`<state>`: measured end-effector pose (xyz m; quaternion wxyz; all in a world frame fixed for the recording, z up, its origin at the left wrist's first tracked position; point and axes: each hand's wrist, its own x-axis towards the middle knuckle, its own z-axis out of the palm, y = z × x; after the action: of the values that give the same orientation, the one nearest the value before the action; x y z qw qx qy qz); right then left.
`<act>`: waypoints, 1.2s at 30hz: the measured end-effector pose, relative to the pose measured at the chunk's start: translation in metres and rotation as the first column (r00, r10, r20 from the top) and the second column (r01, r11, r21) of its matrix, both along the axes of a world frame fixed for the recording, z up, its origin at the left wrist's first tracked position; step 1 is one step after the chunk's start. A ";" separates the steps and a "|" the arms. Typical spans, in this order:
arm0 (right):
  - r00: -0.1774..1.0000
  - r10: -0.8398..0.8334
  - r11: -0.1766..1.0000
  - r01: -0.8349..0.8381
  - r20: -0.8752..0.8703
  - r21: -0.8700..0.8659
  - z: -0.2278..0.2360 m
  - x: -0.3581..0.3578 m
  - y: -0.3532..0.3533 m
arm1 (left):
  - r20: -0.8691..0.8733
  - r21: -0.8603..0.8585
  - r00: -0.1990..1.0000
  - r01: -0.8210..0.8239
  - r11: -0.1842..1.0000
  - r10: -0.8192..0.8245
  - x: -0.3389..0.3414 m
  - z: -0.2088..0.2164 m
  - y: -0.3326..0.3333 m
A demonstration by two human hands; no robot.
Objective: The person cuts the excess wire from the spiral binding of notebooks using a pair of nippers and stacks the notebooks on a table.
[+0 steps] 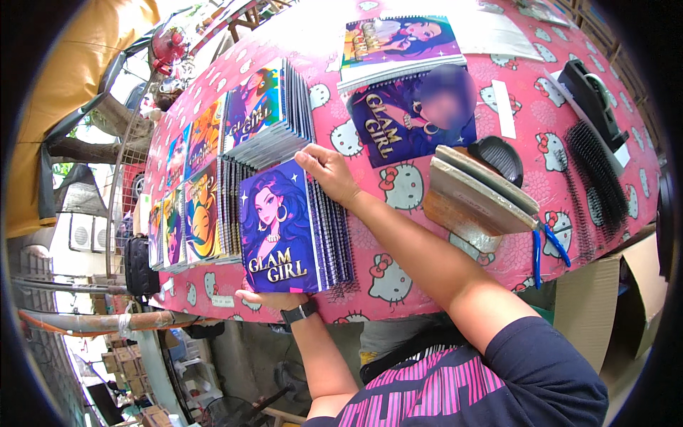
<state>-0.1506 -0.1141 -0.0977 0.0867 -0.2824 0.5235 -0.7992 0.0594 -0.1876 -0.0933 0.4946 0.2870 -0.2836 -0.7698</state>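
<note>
A stack of spiral notebooks (284, 220) stands at the near edge of the table, its top cover purple with a drawn long-haired figure. My right hand (327, 173) grips the far right corner of this stack, with fingers curled over the top edge. At the near edge, my left hand (269, 299) is against the bottom of the stack, thumb showing and the other fingers mostly hidden; a black watch is on that wrist. The spiral bindings face right. Touching or close beside it on the left are further notebook stacks (204, 206), with another taller stack (254, 107) behind.
More notebooks (409, 114) lie at the far middle of the pink patterned table (398, 274). To the right are a worn, thick block (473, 199), blue-handled pliers (548, 249), black binding wires (597, 178) and a long black device (590, 96). A cardboard box (587, 302) stands below the right edge.
</note>
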 end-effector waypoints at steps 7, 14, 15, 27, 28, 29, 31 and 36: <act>0.919 -0.394 0.916 0.395 -0.023 0.067 -0.013 -0.004 0.006 | 0.104 -0.140 0.993 -0.032 0.990 0.047 -0.004 -0.003 0.007; 0.966 -0.240 0.970 0.236 0.100 0.054 -0.017 0.006 -0.004 | 0.162 -0.150 0.985 -0.030 0.988 0.054 0.000 -0.008 -0.004; 0.964 -0.248 0.969 0.244 0.092 0.046 -0.020 0.003 -0.004 | 0.121 -0.137 0.993 0.010 0.990 0.007 -0.002 -0.004 -0.002; 0.977 -0.064 0.984 0.028 0.204 0.173 -0.017 0.102 0.075 | 0.055 -0.085 0.796 0.605 0.791 -0.603 0.052 0.003 -0.047; 0.957 0.009 0.994 -0.040 0.292 0.102 -0.006 0.125 0.081 | 0.069 -0.097 0.779 0.627 0.773 -0.623 0.052 0.003 -0.046; 0.926 0.082 0.995 -0.096 0.369 0.018 0.003 0.143 0.084 | 0.085 -0.115 0.759 0.651 0.750 -0.646 0.050 0.006 -0.046; 0.979 -0.021 0.965 -0.033 0.205 0.261 0.002 0.153 0.081 | 0.102 -0.118 0.786 0.618 0.777 -0.610 0.045 0.011 -0.034; 0.991 -0.093 0.946 0.058 0.095 0.318 -0.004 0.161 0.071 | 0.153 -0.180 0.812 0.584 0.791 -0.564 0.042 0.004 -0.040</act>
<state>0.0108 -0.0434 -0.1015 0.1281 -0.2006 0.6490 -0.7226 0.1013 -0.2277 -0.0890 0.2525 0.1660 -0.4625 -0.8335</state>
